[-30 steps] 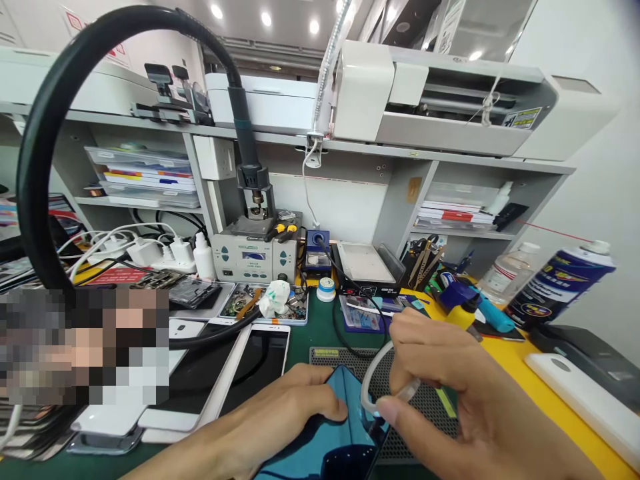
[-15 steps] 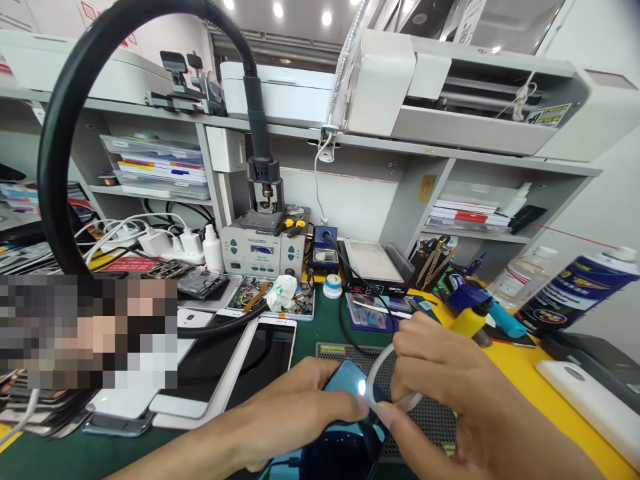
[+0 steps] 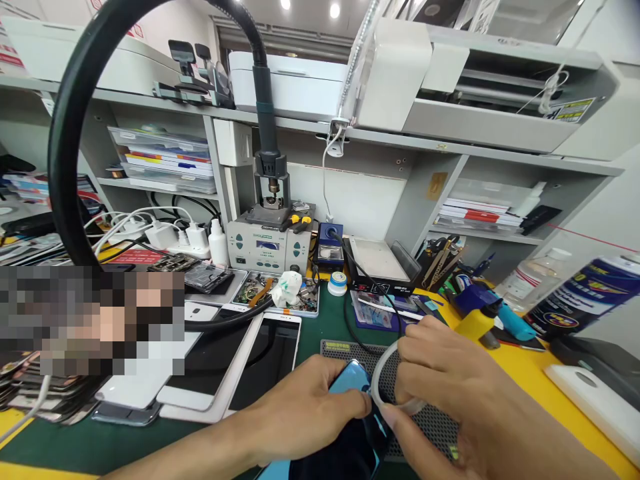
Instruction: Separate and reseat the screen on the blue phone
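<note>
A dark, glossy smartphone [image 3: 333, 450] with bluish reflections lies at a slant in front of me, its lower part cut off by the frame. My left hand [image 3: 310, 407] is closed round its left edge, the thumb pressed on the glass near the top. A translucent whitish ring [image 3: 379, 373], like a thin roll, is gripped in the curled fingers of my right hand [image 3: 450, 387]. The ring stands at the phone's upper right edge, and my right thumb is near that edge. Whether thumb or ring touches the glass I cannot tell. A dark perforated mat [image 3: 435, 427] shows behind the phone.
Several phones and white-framed screens [image 3: 270, 347] lie on the left. A parts tray [image 3: 310, 308], a soldering-type station [image 3: 260, 247] and a small round tub [image 3: 337, 285] stand behind. A black hose [image 3: 65, 153] arches overhead. Bottles and a spray can [image 3: 585, 297] are at right.
The view has shifted slightly, so the surroundings sit a little to the right. My hands keep the same grips on the phone and ring; the reflections on the glass have changed.
</note>
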Action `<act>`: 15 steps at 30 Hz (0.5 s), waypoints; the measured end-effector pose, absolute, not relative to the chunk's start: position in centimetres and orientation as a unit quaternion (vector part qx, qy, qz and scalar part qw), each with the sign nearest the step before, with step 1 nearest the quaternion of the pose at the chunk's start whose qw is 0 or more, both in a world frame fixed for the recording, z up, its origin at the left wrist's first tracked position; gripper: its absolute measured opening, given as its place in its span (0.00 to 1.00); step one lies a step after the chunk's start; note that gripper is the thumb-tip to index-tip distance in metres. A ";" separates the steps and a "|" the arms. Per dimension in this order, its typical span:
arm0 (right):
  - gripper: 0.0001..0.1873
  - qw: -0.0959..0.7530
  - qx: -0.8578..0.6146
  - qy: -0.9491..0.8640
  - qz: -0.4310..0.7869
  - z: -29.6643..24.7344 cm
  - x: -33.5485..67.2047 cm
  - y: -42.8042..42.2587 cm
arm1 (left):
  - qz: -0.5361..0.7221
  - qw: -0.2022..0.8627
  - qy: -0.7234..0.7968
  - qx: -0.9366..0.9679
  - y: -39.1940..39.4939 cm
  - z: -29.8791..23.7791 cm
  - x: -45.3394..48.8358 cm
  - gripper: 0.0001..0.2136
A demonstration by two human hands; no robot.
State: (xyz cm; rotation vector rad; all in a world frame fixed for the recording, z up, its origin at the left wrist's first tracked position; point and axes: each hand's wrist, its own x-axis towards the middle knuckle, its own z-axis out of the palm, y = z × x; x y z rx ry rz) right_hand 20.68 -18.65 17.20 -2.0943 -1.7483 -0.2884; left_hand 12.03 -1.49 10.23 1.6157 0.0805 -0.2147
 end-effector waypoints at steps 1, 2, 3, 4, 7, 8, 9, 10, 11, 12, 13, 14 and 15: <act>0.10 0.195 -0.749 -0.625 -0.099 17.2 20.7 -18.7 | -0.093 0.686 0.028 0.721 -1.5 10.1 12.0 0.12; 0.10 0.193 -0.751 -0.625 -0.096 17.3 20.8 -18.7 | -0.088 0.686 0.020 0.722 -1.5 10.1 12.0 0.11; 0.10 0.192 -0.752 -0.624 -0.094 17.2 20.8 -18.7 | -0.086 0.687 0.015 0.721 -1.4 10.1 12.1 0.10; 0.10 0.192 -0.753 -0.622 -0.095 17.2 20.8 -18.8 | -0.085 0.687 0.012 0.722 -1.4 10.1 12.1 0.10; 0.09 0.196 -0.755 -0.617 -0.105 17.1 20.9 -18.9 | -0.085 0.683 0.007 0.726 -1.4 10.3 12.0 0.08; 0.10 0.198 -0.756 -0.615 -0.108 17.1 20.9 -19.0 | -0.086 0.682 0.005 0.726 -1.5 10.3 12.0 0.07; 0.10 0.200 -0.756 -0.613 -0.110 17.2 20.8 -19.1 | -0.087 0.683 0.002 0.725 -1.5 10.4 11.9 0.07; 0.10 0.200 -0.758 -0.611 -0.107 17.2 20.8 -19.2 | -0.086 0.685 -0.001 0.724 -1.5 10.5 11.9 0.07; 0.10 0.200 -0.760 -0.609 -0.103 17.3 20.8 -19.2 | -0.086 0.688 -0.003 0.721 -1.6 10.6 11.8 0.06; 0.10 0.199 -0.763 -0.608 -0.098 17.5 20.8 -19.3 | -0.086 0.692 -0.006 0.717 -1.6 10.7 11.8 0.06; 0.10 0.198 -0.764 -0.607 -0.092 17.6 20.8 -19.4 | -0.085 0.697 -0.010 0.712 -1.6 10.8 11.7 0.05; 0.10 0.199 -0.766 -0.604 -0.088 17.7 20.8 -19.4 | -0.086 0.703 -0.013 0.706 -1.6 10.8 11.7 0.05; 0.10 0.200 -0.769 -0.602 -0.082 17.8 20.9 -19.5 | -0.089 0.708 -0.016 0.700 -1.7 10.9 11.7 0.05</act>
